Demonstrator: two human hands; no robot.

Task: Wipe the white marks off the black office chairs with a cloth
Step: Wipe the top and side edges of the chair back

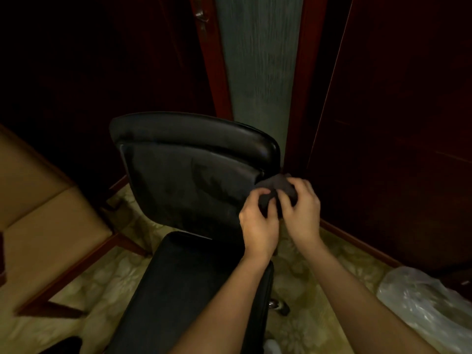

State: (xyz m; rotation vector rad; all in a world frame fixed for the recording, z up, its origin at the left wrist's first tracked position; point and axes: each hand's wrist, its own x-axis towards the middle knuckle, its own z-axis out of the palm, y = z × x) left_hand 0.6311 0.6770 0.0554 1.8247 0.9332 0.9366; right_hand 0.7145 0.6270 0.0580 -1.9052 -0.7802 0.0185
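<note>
Dark cloth [277,191] bunched between both hands, right of centre frame, just off the chair's backrest edge.
Left hand [258,227] and right hand [301,209] each curl fingers round the cloth, apparently refolding it. Black office chair [189,180] fills centre frame: backrest dull and streaked, no clear white marks visible in this dim light; seat below. Judged mid-task, wiping paused, remaining marks uncertain. Plastic bag [424,302] lower right. No readable writing or labels.
</note>
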